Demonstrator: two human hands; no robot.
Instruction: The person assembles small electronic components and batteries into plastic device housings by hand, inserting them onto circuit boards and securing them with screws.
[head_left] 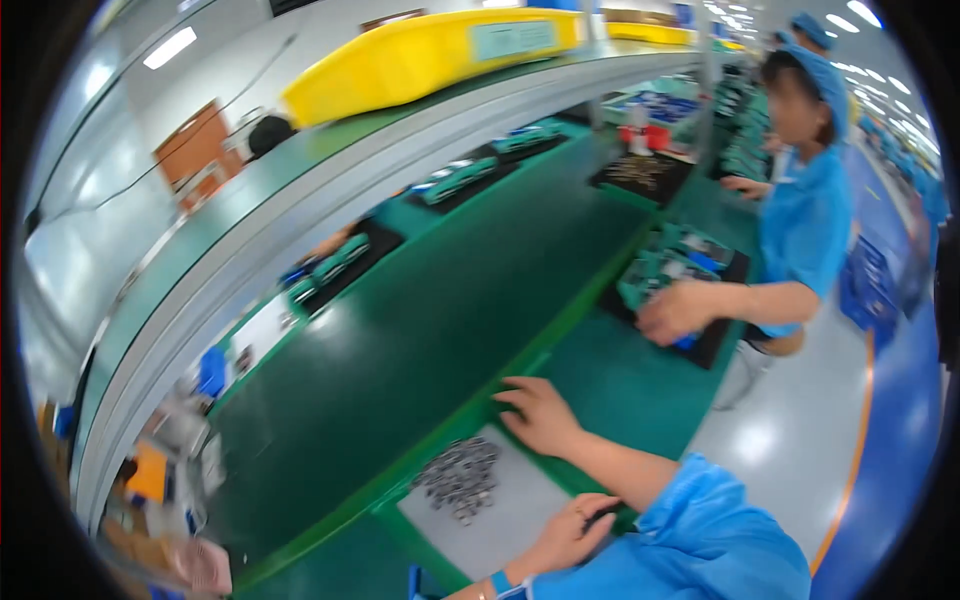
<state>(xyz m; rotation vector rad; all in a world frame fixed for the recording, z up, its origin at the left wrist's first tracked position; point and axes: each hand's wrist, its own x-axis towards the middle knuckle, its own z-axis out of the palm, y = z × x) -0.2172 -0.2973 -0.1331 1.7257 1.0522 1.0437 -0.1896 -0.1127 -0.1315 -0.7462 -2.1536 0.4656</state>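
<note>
My right hand (540, 418) reaches over the green edge beside the conveyor, its fingers apart and nothing visible in them. Closer to me, my left hand (568, 535) is closed, fingers curled around a small dark thing that I cannot make out. A blue band (501, 583) circles the left wrist. Between my hands and the belt lies a pale sheet (520, 510) on the green worktop. A heap of small grey metal parts (460, 478) rests on its far left part.
A wide green conveyor belt (430, 300) runs past. At right a co-worker (805, 220) handles green boards (655, 270) on a black mat (715, 345). Overhead, a shelf (240, 195) carries a yellow bin (400, 70). Boards on dark mats line the belt's far side.
</note>
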